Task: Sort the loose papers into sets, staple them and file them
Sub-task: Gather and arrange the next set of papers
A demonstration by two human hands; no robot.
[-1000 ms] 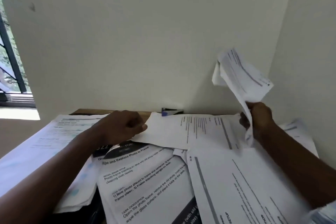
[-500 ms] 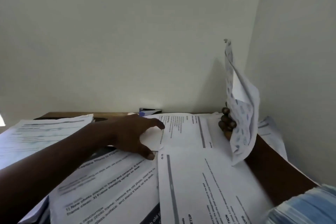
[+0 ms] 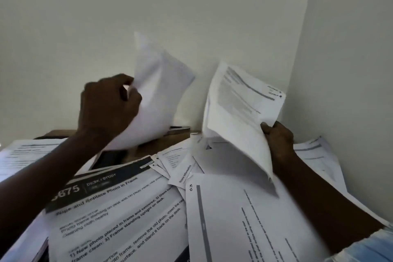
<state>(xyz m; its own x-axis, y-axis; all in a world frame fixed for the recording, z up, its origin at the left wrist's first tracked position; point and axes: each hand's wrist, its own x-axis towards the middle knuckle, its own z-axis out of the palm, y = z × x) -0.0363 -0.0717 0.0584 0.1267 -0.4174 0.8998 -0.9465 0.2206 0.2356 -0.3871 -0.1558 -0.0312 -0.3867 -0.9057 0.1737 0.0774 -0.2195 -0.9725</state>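
My left hand (image 3: 108, 104) pinches the edge of a single white sheet (image 3: 157, 93) and holds it up off the desk, blank side toward me. My right hand (image 3: 278, 140) grips a small bundle of printed sheets (image 3: 240, 110) by its lower right corner, raised and tilted near the wall corner. Beneath both hands lie several loose printed papers, among them a large sheet headed "Replace Photo in Frame" (image 3: 119, 210) and a page marked 63 (image 3: 244, 219). A stapler (image 3: 178, 129) rests at the back of the desk by the wall, partly hidden behind the lifted sheet.
The wooden desk (image 3: 144, 148) shows only in a small bare patch at the back. More papers lie at the left edge (image 3: 27, 153) and the far right against the wall (image 3: 316, 155). Walls close off the back and right side.
My left hand has lifted a sheet from the pile, where it lay flat before. The right hand's bundle has turned so its printed face shows. The view has shifted slightly.
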